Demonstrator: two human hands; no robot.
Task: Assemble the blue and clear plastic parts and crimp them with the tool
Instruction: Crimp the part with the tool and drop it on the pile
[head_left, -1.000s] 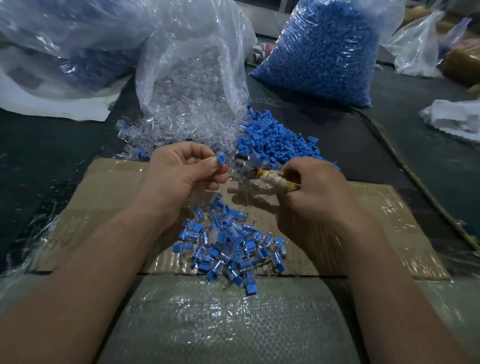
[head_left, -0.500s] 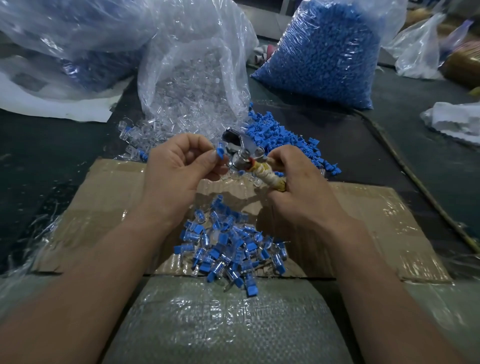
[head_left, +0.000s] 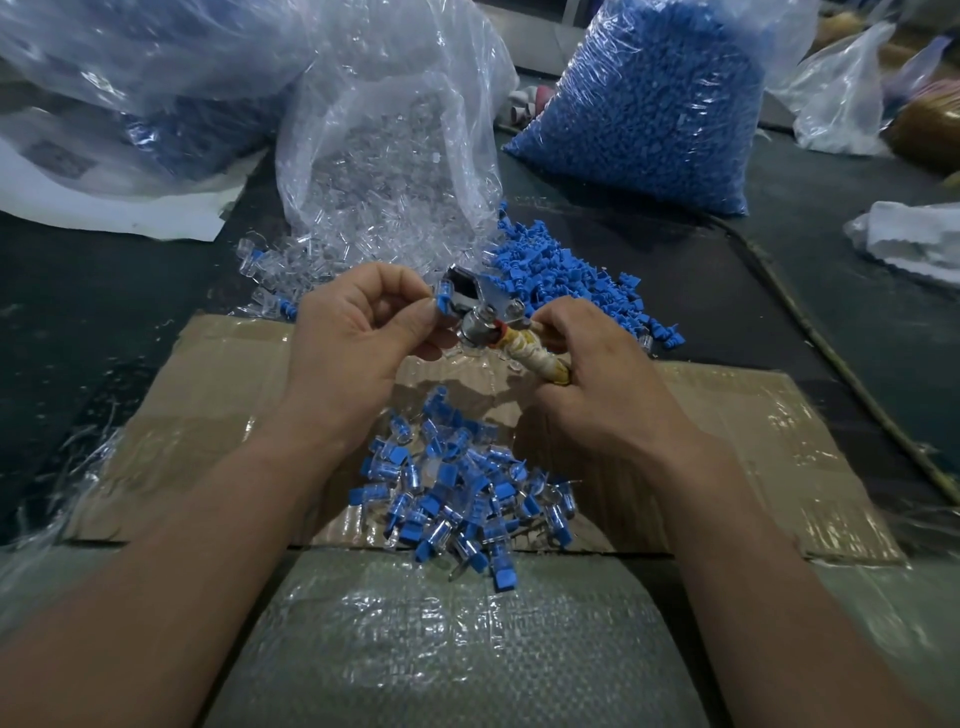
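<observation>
Centrally, left hand (head_left: 358, 332) pinches blue-and-clear part (head_left: 443, 304) at chrome tool (head_left: 478, 306); right hand (head_left: 597, 374) grips wrapped handle (head_left: 535, 356).

Down front, a grey-green woven sack (head_left: 441, 649) under clear film, and lying flat just beyond it, a sheet of cardboard (head_left: 779, 441), shiny with wrap. Both sit on a dark tabletop (head_left: 104, 312). Far left, a white sheet (head_left: 130, 213). On the right a thin cord (head_left: 841, 371) runs diagonally, with crumpled white plastic (head_left: 914, 239) past it. Top right, a limp clear bag (head_left: 841, 93) beside a brownish bundle (head_left: 930, 124), too blurred to identify.
</observation>
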